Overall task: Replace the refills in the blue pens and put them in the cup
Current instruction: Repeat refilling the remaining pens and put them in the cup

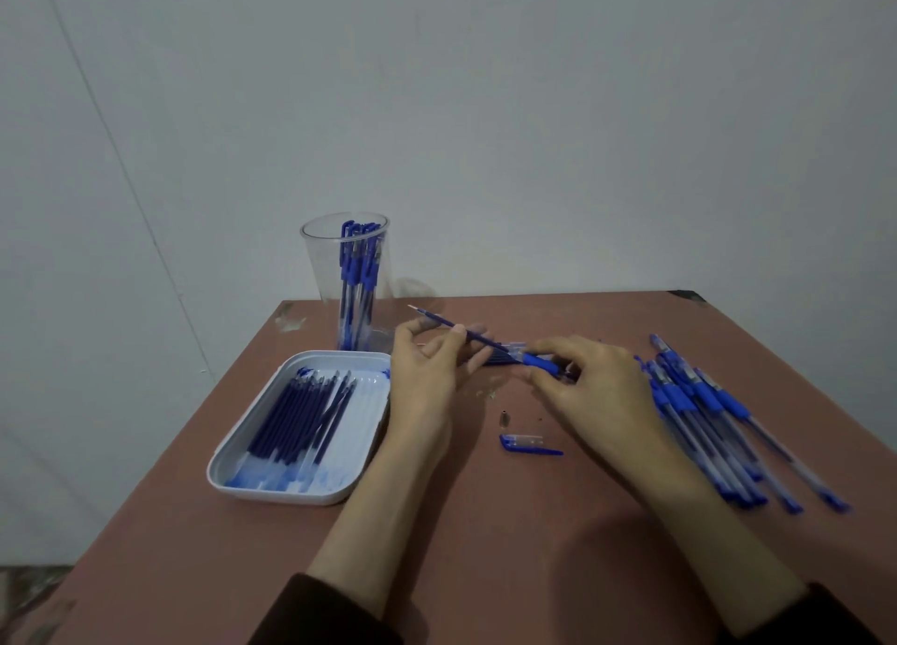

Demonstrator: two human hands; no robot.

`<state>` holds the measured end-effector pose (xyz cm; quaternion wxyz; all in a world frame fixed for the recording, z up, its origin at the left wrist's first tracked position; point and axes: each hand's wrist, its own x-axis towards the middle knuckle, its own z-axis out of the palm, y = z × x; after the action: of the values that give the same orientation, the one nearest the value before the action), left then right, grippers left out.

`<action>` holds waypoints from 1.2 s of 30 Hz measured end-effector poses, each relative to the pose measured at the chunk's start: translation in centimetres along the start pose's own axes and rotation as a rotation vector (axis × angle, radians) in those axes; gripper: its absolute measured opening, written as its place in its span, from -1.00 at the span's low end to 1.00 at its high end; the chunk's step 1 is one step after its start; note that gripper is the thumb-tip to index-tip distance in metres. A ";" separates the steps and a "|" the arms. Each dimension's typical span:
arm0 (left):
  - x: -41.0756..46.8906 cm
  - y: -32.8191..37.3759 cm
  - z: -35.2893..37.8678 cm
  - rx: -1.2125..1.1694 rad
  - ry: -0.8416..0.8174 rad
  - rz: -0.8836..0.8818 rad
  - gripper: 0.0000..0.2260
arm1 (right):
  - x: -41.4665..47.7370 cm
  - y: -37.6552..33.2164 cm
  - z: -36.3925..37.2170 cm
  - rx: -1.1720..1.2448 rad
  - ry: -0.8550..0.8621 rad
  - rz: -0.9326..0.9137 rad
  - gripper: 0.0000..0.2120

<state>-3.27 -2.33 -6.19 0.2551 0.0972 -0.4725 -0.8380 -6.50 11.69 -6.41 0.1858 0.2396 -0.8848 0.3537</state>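
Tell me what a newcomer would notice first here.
Mid-table, the left hand pinches a dark refill running into the pen barrel that the right hand grips. A clear cup of blue pens stands behind, a white tray of refills lies left, and loose pens pile right.

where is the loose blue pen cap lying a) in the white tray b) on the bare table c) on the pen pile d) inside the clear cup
b: the loose blue plastic pen cap lies flat on the bare reddish-brown table, right of the white rectangular tray and apart from it.
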 end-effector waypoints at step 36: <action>0.4 0.7 -1.5 0.163 -0.189 -0.104 -0.89 | -0.2 -0.4 -0.1 0.103 0.103 -0.081 -0.90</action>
<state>-2.74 -3.97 -6.37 0.1568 0.0626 -0.5551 -0.8145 -6.08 11.54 -6.24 0.2325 0.2661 -0.8443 0.4028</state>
